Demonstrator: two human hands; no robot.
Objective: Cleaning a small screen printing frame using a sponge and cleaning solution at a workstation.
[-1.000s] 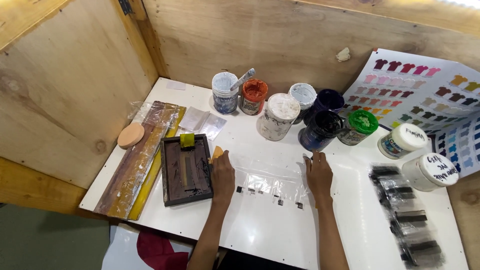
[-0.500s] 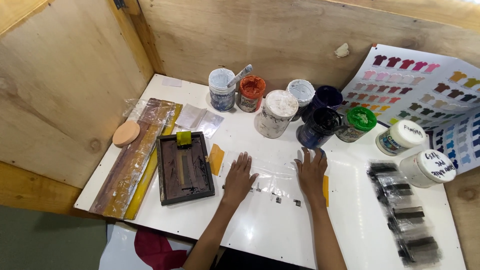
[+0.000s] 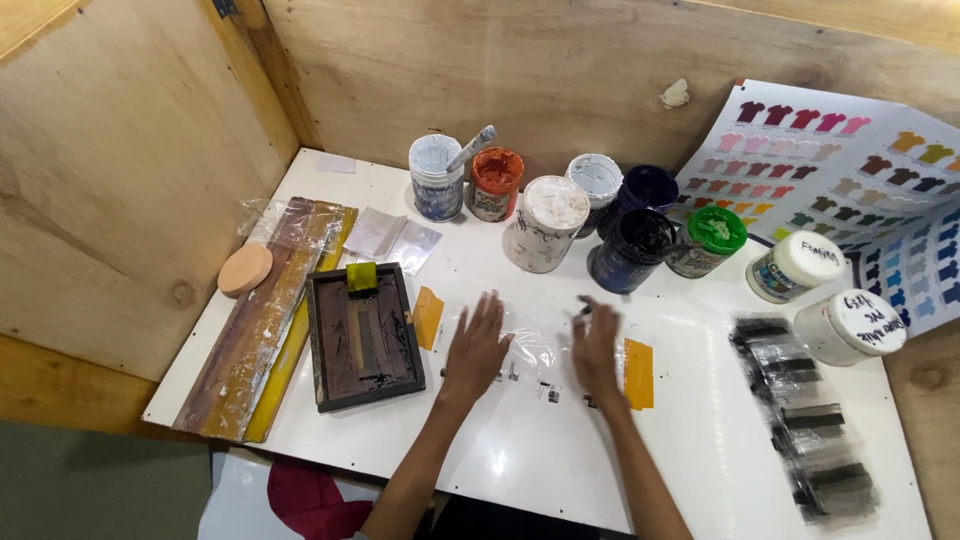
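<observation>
One head-worn camera looks steeply down from fairly near onto the white desk (image 3: 520,470), facing the plywood back wall (image 3: 520,70) behind it.

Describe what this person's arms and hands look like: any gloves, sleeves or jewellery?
Both forearms are bare as far as the picture shows, with no sleeves visible. The left hand and right hand wear no gloves. I can make out no rings, watch or bracelets, though the hands are slightly blurred.

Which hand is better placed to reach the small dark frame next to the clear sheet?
Left. The left hand lies flat on the clear plastic sheet, right beside the dark frame. The right hand is farther off, near the orange tape.
</observation>
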